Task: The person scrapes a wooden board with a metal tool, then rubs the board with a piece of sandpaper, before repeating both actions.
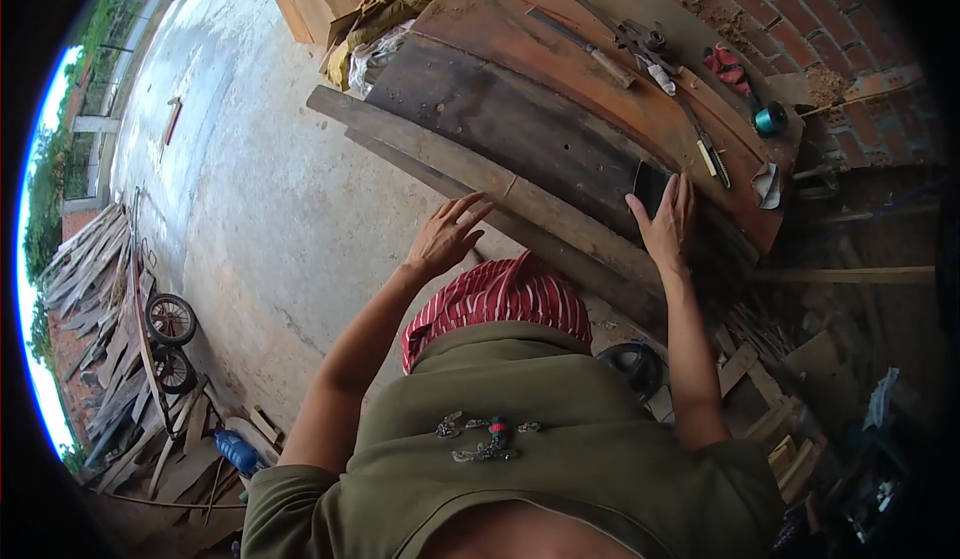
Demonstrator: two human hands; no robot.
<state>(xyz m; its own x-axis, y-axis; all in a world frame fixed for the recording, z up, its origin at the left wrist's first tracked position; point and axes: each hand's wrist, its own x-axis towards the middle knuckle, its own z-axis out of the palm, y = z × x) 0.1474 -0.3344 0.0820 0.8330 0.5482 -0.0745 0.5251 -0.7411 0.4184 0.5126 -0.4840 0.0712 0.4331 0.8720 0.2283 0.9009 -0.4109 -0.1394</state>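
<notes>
My right hand [668,221] is at the near right part of the wooden bench, with a small black rectangular piece [651,185] between thumb and fingers. What kind of thing it is, I cannot make out. My left hand [448,239] hovers by the bench's near edge with its fingers apart and nothing in it. A long wooden plank [470,167] runs along that edge, beside a wide dark board [500,109]. Behind them lie a wood-handled tool [590,51], a knife-like tool with a pale handle [712,162] and a teal spool [770,119].
A brick wall [800,9] borders the bench at the back right. Stacked wood scraps [100,329] and two small wheels [171,321] stand at the left, near a blue bottle [238,451]. Offcuts [765,399] lie at the lower right. Concrete floor [250,179] stretches left of the bench.
</notes>
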